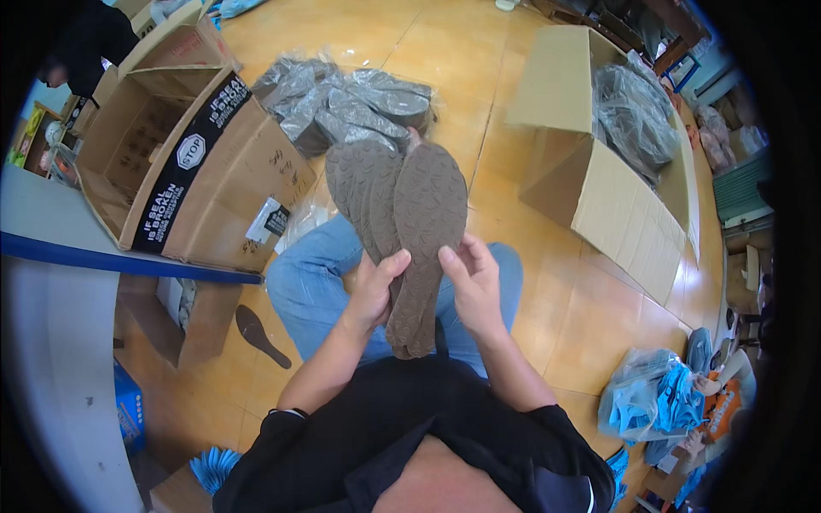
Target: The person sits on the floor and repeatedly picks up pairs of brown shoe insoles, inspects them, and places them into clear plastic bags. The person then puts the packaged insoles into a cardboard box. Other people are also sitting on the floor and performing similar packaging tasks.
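Note:
I hold a fanned stack of brown shoe soles upright above my lap, their patterned faces turned towards me. My left hand is closed round the narrow middle of the stack on its left side, thumb on top. My right hand grips the right edge of the front sole, thumb on its face and fingers behind. The toe ends spread apart at the top, while the heel ends overlap below. A single dark sole lies on the floor to my left.
Plastic-wrapped bundles of grey-brown soles lie on the floor ahead. An open cardboard box with black tape stands at left, another box with plastic-wrapped contents at right. Another person's hand is near a bag of blue items.

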The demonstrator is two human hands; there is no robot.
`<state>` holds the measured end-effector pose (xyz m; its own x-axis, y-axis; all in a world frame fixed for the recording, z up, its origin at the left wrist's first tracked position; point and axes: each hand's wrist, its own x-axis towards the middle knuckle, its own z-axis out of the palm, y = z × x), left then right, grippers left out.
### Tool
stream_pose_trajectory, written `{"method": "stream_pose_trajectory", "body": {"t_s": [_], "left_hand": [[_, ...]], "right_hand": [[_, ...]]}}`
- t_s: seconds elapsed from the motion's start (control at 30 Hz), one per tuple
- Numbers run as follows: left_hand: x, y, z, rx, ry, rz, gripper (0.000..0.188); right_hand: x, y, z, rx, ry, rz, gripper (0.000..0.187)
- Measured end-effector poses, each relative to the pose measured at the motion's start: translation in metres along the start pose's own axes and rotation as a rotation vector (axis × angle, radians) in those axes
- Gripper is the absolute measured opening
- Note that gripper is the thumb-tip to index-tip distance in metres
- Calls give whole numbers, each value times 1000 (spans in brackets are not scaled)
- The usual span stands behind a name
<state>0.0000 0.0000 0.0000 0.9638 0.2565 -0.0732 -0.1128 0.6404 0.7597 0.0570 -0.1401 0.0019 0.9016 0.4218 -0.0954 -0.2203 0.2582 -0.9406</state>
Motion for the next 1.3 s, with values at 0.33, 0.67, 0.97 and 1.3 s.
{"method": "stream_pose_trajectory", "body": {"t_s": [0.33,0.67,0.97,1.3], "left_hand": [[-1,-2,-21,-210,30,-71,51],[3,-5,-10,-186,56,-1,51],[2,-6,-32,-307,67,-54,45],[0,9,-12,-646,-94,-47,51]], "right_hand": [[10,-22,-11,175,187,-128,43],[8,-9,-4,-328,54,-25,36],[21,-9,-25,94,146,-40,26],[10,-2,-15,70,114,-26,42]]}}
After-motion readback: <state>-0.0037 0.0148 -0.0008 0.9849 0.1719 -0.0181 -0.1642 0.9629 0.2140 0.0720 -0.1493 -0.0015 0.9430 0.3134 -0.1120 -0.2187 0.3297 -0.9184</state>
